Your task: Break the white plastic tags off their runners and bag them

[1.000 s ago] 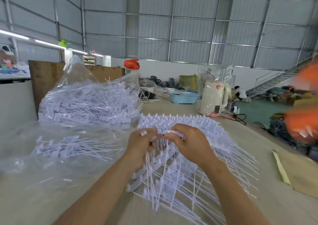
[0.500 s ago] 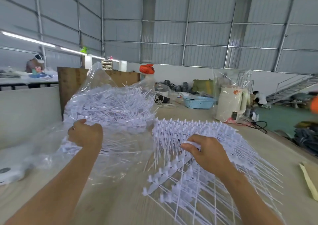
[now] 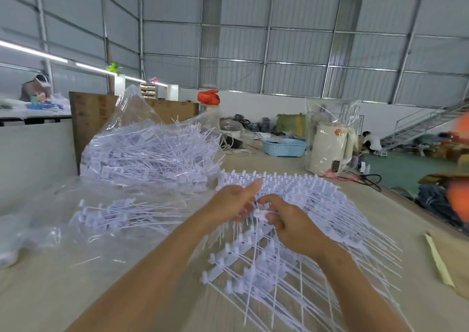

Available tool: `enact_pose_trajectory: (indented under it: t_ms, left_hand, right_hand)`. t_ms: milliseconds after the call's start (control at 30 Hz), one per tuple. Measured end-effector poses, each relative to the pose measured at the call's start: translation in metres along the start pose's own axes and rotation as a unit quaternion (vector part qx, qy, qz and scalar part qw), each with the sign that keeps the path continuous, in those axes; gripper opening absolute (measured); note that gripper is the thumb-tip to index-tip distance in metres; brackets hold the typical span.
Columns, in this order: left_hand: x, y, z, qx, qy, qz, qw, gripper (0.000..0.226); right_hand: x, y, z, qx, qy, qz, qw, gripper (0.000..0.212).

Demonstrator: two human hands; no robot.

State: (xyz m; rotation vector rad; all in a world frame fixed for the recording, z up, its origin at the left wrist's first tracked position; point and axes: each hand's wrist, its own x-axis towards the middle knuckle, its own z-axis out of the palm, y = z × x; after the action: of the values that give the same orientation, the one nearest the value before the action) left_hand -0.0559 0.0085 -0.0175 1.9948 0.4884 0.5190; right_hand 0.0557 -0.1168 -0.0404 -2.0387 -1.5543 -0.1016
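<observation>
A pile of white plastic tags on their runners (image 3: 317, 220) lies on the table in front of me. My right hand (image 3: 289, 220) pinches one white tag (image 3: 261, 213) at the top of the pile. My left hand (image 3: 232, 202) is beside it with fingers loosely out, index finger pointing up, touching the same spot; I cannot tell whether it grips anything. A clear plastic bag (image 3: 121, 214) with loose broken-off tags lies flat to the left. Behind it stands a fuller clear bag of tags (image 3: 152, 151).
A white electric kettle (image 3: 330, 151) in clear wrap and a blue basket (image 3: 284, 147) stand at the far end of the table. A wooden board (image 3: 88, 118) stands behind the bags. A brown envelope (image 3: 451, 260) lies at the right edge. A person sits far left.
My left hand came back from the clear bag on the left to the pile, beside my right hand. My right hand has stayed on the pile.
</observation>
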Motion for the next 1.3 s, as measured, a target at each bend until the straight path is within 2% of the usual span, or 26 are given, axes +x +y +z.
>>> enact_pose_trajectory:
  t_ms: [33, 67, 100, 167, 267, 367, 500, 600, 733, 833, 900, 1067, 1133, 1233, 1300]
  left_hand:
    - [0.0, 0.0, 0.013, -0.021, -0.067, -0.027, 0.997, 0.052]
    - [0.0, -0.002, 0.023, -0.046, -0.098, -0.037, 0.993, 0.051]
    - [0.0, -0.007, 0.031, -0.069, -0.091, -0.035, 0.993, 0.045]
    - [0.002, -0.018, 0.036, -0.093, -0.022, -0.017, 0.995, 0.031]
    - [0.005, -0.03, 0.035, -0.099, 0.049, 0.016, 0.994, 0.029]
    - [0.005, -0.032, 0.036, -0.109, 0.065, 0.03, 0.992, 0.031]
    - [0.007, -0.033, 0.043, -0.2, 0.035, -0.036, 0.979, 0.04]
    - [0.01, -0.033, 0.05, -0.149, 0.062, -0.055, 0.985, 0.042]
    - [0.018, -0.027, 0.05, -0.006, 0.133, -0.007, 0.991, 0.051]
    - [0.023, -0.023, 0.042, 0.044, 0.112, -0.016, 0.993, 0.053]
    - [0.026, -0.022, 0.039, 0.018, 0.09, -0.056, 0.994, 0.049]
    - [0.027, -0.022, 0.036, -0.176, 0.073, -0.149, 0.97, 0.034]
    - [0.029, -0.019, 0.038, -0.199, 0.073, -0.146, 0.966, 0.035]
    - [0.032, -0.018, 0.04, -0.208, 0.097, -0.143, 0.963, 0.034]
    - [0.032, -0.027, 0.037, -0.178, 0.152, -0.157, 0.959, 0.034]
  right_hand:
    - [-0.001, 0.001, 0.0, 0.015, -0.009, 0.0, 1.0, 0.031]
    - [-0.002, 0.002, 0.0, 0.033, -0.012, 0.001, 0.999, 0.031]
    - [-0.003, 0.003, 0.0, 0.048, -0.011, 0.005, 0.999, 0.032]
    - [-0.003, 0.006, 0.0, 0.079, 0.006, 0.017, 0.997, 0.037]
    - [-0.001, 0.012, 0.0, 0.074, 0.018, 0.042, 0.996, 0.039]
    - [-0.001, 0.012, 0.0, 0.064, -0.03, 0.049, 0.996, 0.022]
    - [0.0, 0.014, 0.001, 0.034, -0.014, 0.041, 0.998, 0.029]
    - [0.0, 0.016, 0.005, -0.04, 0.002, 0.038, 0.998, 0.03]
    - [0.001, 0.018, 0.012, -0.056, 0.044, 0.037, 0.997, 0.029]
    - [0.004, 0.017, 0.018, -0.101, 0.071, 0.041, 0.991, 0.031]
    - [0.005, 0.014, 0.02, -0.124, 0.09, 0.032, 0.988, 0.032]
    - [0.008, 0.008, 0.018, -0.234, 0.123, -0.038, 0.964, 0.03]
    - [0.006, 0.005, 0.012, -0.228, 0.129, -0.039, 0.964, 0.028]
    - [0.0, -0.003, -0.006, -0.193, 0.122, -0.033, 0.973, 0.014]
    - [-0.003, -0.006, -0.024, -0.15, 0.143, -0.032, 0.978, 0.024]
